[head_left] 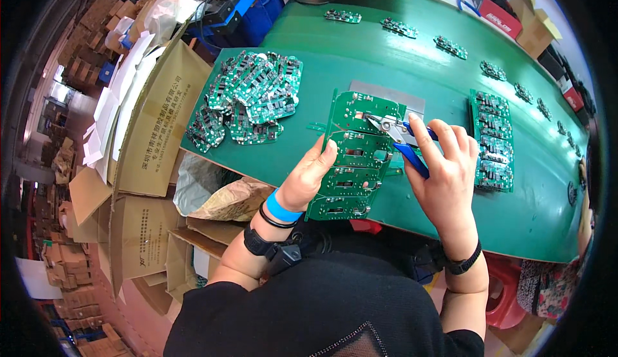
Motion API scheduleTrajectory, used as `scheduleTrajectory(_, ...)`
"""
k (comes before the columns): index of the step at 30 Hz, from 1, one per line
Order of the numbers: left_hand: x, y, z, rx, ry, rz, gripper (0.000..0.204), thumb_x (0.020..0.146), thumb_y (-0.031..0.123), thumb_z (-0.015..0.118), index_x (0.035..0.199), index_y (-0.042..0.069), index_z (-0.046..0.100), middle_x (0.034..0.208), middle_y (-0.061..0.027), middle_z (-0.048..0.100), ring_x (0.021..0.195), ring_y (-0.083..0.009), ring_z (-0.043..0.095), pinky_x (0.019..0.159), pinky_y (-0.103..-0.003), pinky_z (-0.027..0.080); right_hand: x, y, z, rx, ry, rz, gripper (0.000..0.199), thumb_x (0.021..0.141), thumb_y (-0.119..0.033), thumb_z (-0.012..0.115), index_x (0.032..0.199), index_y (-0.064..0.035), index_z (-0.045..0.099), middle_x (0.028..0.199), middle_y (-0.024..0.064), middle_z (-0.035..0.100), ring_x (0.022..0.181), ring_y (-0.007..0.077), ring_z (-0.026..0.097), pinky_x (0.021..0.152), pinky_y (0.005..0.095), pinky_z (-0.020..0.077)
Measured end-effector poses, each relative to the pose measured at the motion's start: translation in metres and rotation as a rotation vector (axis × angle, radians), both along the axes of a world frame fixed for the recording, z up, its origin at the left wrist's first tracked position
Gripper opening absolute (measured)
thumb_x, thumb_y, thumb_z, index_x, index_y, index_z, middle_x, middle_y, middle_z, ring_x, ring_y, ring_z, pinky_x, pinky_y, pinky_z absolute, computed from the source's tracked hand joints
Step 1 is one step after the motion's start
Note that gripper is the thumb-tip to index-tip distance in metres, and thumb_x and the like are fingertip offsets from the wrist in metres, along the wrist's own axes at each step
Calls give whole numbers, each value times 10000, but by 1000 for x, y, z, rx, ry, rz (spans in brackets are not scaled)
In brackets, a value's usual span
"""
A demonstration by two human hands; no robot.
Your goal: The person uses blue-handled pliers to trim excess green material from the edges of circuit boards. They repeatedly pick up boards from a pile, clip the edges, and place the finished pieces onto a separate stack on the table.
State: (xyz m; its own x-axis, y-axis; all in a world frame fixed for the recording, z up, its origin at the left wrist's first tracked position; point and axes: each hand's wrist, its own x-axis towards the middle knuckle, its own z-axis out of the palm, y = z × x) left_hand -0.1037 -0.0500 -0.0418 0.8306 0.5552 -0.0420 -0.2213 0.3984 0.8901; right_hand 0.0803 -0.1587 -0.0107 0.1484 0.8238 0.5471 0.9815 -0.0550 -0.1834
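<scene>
My left hand [310,175] grips the left edge of a green circuit board panel [349,175], thumb on top, and tilts it up over the table edge. The panel has several joined boards in a column. In my right hand [445,164] are side cutters [402,134] with blue handles. Their metal jaws lie against the top board of the panel; whether they are closed on anything is too small to tell. Beneath the panel's upper end a flat grey plate [412,101] lies on the green table.
A heap of separated circuit boards [254,96] lies to the left. More panels [492,141] are stacked at the right. Small boards [449,46] stand in a row along the far side of the green table [309,54]. An open cardboard box [154,122] stands at the left edge.
</scene>
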Motion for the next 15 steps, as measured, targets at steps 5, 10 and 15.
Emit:
scheduleTrajectory(5, 4, -1, 2, -93, -11, 23, 488, 1008, 344, 251, 1425, 94, 209, 1314, -177, 444, 1117, -296, 545, 872, -438, 517, 2, 3, -2, 48, -5, 10, 576, 648, -126, 731, 1204, -106, 579, 1035, 96, 544, 941, 276, 503, 831, 392, 366)
scheduleTrajectory(10, 4, -3, 6, -140, -36, 5, 479, 1009, 335, 249, 1424, 99, 216, 1304, -166, 458, 1106, -275, 553, 880, -410, 514, 2, 3, -2, 55, -28, 16, 577, 645, -126, 732, 1202, -105, 582, 1027, 93, 546, 927, 272, 507, 824, 391, 369)
scheduleTrajectory(15, 3, -3, 5, -154, -52, 1, 466, 1011, 302, 287, 1424, 94, 228, 1314, -127, 452, 1128, -215, 535, 906, -351, 497, 3, 5, -9, 67, -15, 33, 564, 629, -148, 734, 1171, -113, 586, 1017, 80, 544, 898, 246, 515, 774, 381, 377)
